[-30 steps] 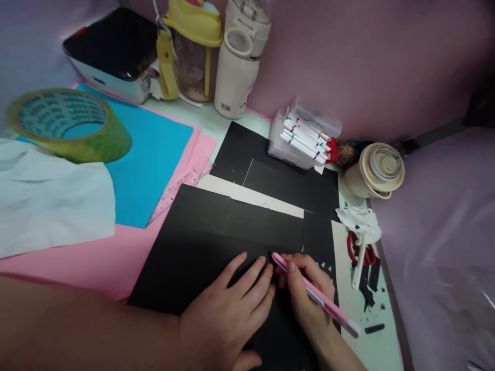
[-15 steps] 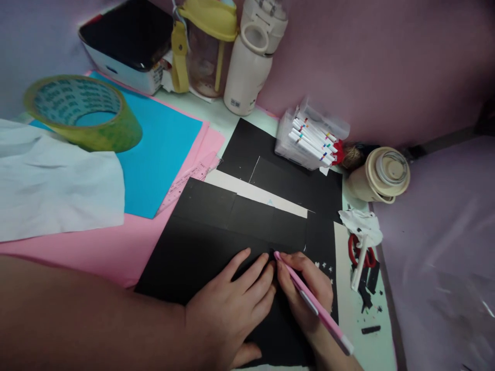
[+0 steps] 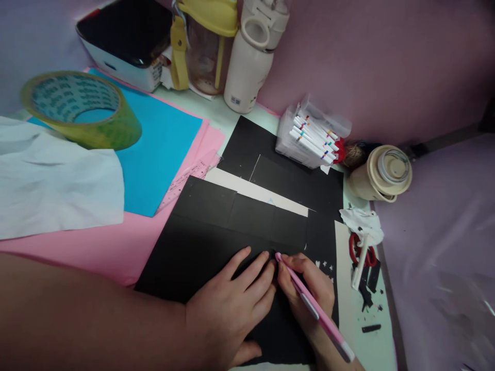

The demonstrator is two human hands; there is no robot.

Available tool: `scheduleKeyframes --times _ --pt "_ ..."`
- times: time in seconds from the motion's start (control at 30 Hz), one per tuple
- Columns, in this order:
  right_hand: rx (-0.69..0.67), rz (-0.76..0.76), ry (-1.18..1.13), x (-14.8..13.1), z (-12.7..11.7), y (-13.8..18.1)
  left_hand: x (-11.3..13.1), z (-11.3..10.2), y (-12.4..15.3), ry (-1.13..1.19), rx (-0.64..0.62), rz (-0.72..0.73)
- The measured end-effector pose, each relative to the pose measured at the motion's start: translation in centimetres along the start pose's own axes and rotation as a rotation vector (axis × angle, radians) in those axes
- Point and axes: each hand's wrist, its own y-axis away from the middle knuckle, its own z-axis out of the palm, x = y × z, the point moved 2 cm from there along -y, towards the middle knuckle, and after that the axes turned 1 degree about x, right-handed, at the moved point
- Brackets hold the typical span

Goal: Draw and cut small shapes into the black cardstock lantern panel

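Black paper (image 3: 193,234) lies on the desk, with rectangular seams along its upper part and small star and heart shapes near its right side. My left hand (image 3: 235,304) rests on it, fingers spread and pressing down. Just to the right, my right hand (image 3: 309,283) grips a slim pink craft knife (image 3: 319,312) like a pen. Its tip meets the paper beside my left fingertips; the blade itself is too small to make out.
Beyond lie another black sheet (image 3: 294,178), a clear ruler (image 3: 189,175) and blue paper (image 3: 162,139) under a tape roll (image 3: 104,131). A marker box (image 3: 313,139), bottles (image 3: 247,72) and a cup (image 3: 381,175) stand behind. Red-handled scissors (image 3: 353,250) and black scraps (image 3: 373,278) lie right.
The pink craft knife's tip has shifted very slightly right and down along the paper. My left hand stays in place; the whole view has moved a little.
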Motion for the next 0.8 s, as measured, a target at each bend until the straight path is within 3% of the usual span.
scheduleKeyframes --times 0.8 --pt "-0.048 -0.197 0.076 0.9 -0.3 0.0 -0.3 0.0 0.0 -0.009 0.045 0.045"
